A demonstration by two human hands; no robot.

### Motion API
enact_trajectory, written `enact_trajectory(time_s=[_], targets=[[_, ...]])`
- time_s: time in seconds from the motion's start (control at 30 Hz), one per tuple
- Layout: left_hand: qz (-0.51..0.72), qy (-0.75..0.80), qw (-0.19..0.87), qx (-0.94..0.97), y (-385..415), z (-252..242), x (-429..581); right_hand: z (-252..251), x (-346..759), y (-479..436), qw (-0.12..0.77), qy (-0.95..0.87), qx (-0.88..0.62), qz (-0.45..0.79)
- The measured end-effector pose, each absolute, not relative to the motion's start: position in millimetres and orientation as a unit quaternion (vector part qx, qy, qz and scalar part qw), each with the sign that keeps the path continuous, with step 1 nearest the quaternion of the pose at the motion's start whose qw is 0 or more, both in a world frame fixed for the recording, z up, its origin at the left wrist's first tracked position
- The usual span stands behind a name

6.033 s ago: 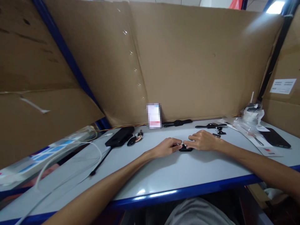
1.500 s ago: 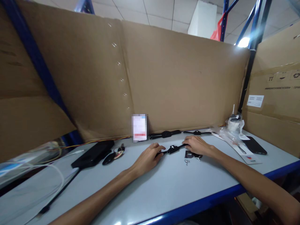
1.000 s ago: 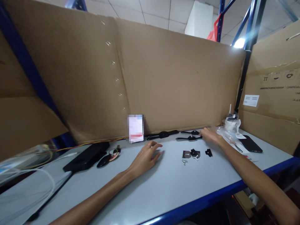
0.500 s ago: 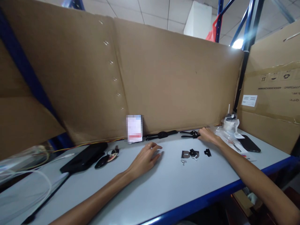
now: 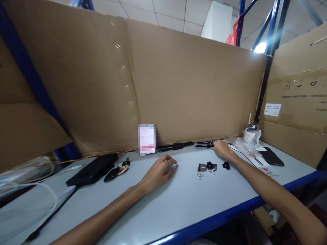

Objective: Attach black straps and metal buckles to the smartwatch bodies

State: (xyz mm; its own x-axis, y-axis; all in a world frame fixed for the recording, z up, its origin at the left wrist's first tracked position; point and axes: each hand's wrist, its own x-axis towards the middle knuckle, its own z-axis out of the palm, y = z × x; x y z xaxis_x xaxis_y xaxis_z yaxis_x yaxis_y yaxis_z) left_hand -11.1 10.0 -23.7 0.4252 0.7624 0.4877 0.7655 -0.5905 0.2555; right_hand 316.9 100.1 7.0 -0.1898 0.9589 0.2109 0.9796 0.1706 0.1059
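Note:
My left hand (image 5: 161,169) rests on the grey tabletop (image 5: 184,200), fingers loosely curved and apart, holding nothing. Farther back, my right hand (image 5: 221,148) has its fingers closed at the end of a black two-handled tool (image 5: 203,145) that looks like pliers; the fingertips and its far end are hidden. In front of that hand lie a flat metal plate with a slot (image 5: 202,167), a black bracket piece (image 5: 210,166) partly over the plate, a second black bracket piece (image 5: 226,165) and a small silver wing screw (image 5: 200,176).
A black watch-like strap item (image 5: 177,146) lies along the cardboard wall (image 5: 178,85) beside an upright blurred phone or card (image 5: 146,139). Left are keys (image 5: 117,172) and a black case (image 5: 93,170). Right are a plastic-wrapped white object (image 5: 250,134) and a dark phone (image 5: 273,156).
My right hand has shifted slightly left along the back of the table, at the black tool. My left hand and the small parts stay in place.

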Motion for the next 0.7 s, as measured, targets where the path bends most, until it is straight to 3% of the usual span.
enact_trajectory(time_s=[0.47,0.7], targets=[[-0.282,-0.451,-0.001,-0.847,7,-20,-9,12,315,101,0.088,-0.749,-0.645,-0.121],[-0.258,-0.459,-0.007,-0.85,2,-12,-2,20,282,86,0.1,-0.808,-0.566,-0.13]])
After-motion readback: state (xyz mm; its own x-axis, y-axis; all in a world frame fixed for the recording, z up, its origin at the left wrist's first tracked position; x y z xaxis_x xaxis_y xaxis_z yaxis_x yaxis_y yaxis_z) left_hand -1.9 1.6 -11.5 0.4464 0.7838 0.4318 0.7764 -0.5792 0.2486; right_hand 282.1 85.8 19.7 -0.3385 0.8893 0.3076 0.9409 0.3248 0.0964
